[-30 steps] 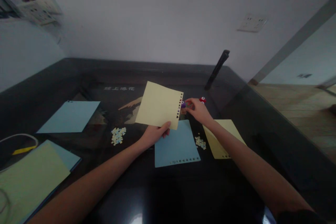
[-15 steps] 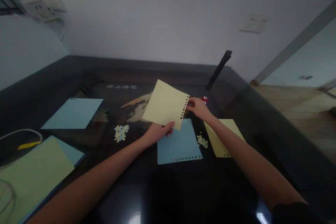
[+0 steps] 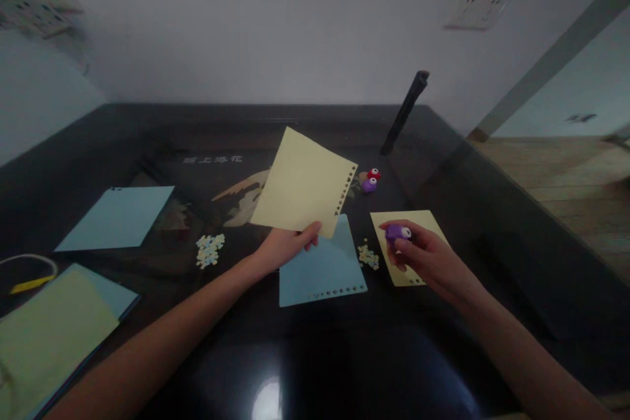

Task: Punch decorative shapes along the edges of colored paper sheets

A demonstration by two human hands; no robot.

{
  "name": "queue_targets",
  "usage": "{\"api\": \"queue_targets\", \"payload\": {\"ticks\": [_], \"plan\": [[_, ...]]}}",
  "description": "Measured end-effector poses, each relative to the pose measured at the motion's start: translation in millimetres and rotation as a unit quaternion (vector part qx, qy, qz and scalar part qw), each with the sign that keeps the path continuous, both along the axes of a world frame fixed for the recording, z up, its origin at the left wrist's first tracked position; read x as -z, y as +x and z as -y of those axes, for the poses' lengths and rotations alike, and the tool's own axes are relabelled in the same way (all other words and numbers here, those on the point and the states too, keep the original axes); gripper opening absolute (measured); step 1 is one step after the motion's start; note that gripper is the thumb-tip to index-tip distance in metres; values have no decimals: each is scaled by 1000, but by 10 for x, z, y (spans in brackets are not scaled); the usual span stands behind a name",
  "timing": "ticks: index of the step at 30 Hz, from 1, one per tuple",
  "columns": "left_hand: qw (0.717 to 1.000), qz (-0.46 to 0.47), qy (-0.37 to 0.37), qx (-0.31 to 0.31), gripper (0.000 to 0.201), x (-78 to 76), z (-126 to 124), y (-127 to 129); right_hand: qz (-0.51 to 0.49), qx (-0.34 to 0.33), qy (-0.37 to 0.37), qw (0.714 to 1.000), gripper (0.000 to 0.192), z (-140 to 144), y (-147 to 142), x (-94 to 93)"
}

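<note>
Through my head camera feed I take this for a room in a home, though I can't be certain: a plain pale wall (image 3: pixel 275 33) with a power socket plate (image 3: pixel 476 8), a wood-plank floor (image 3: pixel 573 203) beyond, and a glossy black surface (image 3: pixel 315 354) bearing Chinese characters (image 3: pixel 212 159) and coloured paper sheets (image 3: pixel 118 218).

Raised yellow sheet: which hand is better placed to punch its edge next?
Probably the right hand: it holds a purple punch, and the holed edge of the raised yellow sheet faces that side. The left hand is occupied gripping the sheet's lower edge.
</note>
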State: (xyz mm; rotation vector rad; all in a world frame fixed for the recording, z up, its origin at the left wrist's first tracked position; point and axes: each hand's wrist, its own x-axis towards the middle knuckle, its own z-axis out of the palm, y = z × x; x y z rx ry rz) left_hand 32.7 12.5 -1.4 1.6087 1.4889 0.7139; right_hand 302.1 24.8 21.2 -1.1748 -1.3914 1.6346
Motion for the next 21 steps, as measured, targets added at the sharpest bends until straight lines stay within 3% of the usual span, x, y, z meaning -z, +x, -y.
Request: {"api": "queue_targets", "payload": {"ticks": [4, 8, 14, 21], "plan": [[998, 55, -9, 37, 43, -121, -50, 334, -23, 7, -37, 999, 39, 87, 26, 7], [994, 103, -6, 33, 46, -73, -42, 616, -21, 9, -52, 998, 41, 76, -14, 57], [996, 77, 14, 37, 46, 56, 31, 630, -95, -23, -135, 986, 47, 148, -32, 71], [998, 43, 18, 48, 44, 65, 51, 621, -112, 23, -128, 985, 36, 154, -78, 94]]}}
